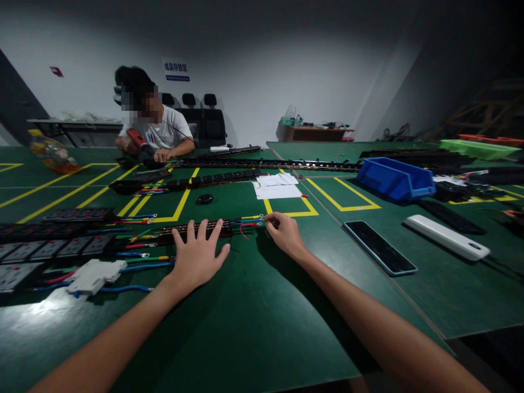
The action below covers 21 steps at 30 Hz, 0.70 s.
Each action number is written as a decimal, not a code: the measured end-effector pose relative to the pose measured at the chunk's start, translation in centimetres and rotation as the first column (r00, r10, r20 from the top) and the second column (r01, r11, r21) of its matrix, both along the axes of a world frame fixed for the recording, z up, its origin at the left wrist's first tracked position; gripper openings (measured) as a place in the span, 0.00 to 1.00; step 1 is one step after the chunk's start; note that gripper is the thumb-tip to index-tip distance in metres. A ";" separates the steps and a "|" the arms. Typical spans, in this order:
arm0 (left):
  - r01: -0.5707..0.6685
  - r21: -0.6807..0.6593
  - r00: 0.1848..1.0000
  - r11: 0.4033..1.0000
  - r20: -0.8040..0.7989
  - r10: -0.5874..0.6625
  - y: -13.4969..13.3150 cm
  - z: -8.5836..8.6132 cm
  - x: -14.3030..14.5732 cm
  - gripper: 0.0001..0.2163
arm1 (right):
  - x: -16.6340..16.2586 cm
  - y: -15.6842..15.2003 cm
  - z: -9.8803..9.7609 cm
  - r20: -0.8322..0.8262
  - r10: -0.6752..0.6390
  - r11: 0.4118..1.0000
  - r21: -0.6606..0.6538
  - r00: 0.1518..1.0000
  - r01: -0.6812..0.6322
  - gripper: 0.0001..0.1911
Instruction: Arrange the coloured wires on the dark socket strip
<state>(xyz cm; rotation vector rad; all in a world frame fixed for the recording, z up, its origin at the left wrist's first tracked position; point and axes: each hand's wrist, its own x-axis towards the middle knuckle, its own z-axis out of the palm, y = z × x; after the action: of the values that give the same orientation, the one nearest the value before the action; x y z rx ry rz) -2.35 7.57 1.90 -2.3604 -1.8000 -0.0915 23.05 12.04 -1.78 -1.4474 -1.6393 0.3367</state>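
Observation:
My left hand (pixel 197 255) lies flat with its fingers spread, pressing on a long black strip (pixel 164 234) with coloured wires. From that strip's right end, several wires (pixel 245 220) in blue, yellow-green and red run out to metal ring terminals. At these tips my right hand (pixel 285 236) is closed in a pinch, thumb against forefinger, on a ring terminal (pixel 262 217). The fingers partly hide what they grip. Left of my left hand lie rows of black socket strips (pixel 77 248), their wire ends pointing right. A white plastic piece (pixel 95 275) rests over blue wires.
Across the green table (pixel 262 327), a person (pixel 167 131) holds a red tool (pixel 138 140). White papers (pixel 277 186) and a round black object (pixel 205 199) lie ahead. On the right are a phone (pixel 380 246), a white oblong device (pixel 447 236) and a blue bin (pixel 395 179).

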 end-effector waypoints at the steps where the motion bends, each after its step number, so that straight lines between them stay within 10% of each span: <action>1: 0.002 0.008 1.000 1.000 -0.002 -0.002 0.0 -0.1 0.0 0.34 | 0.0 0.0 0.0 0.004 -0.002 1.000 0.002 1.000 0.002 0.12; 21: 0.008 0.014 1.000 1.000 0.001 -0.008 0.1 -0.3 -0.2 0.34 | -0.1 -0.3 0.0 0.033 -0.017 1.000 0.009 0.999 0.017 0.14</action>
<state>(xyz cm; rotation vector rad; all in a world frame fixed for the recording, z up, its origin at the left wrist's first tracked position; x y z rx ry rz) -2.50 7.67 1.57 -2.3587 -1.7842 -0.1064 22.96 11.76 -1.77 -1.4666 -1.6515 0.2975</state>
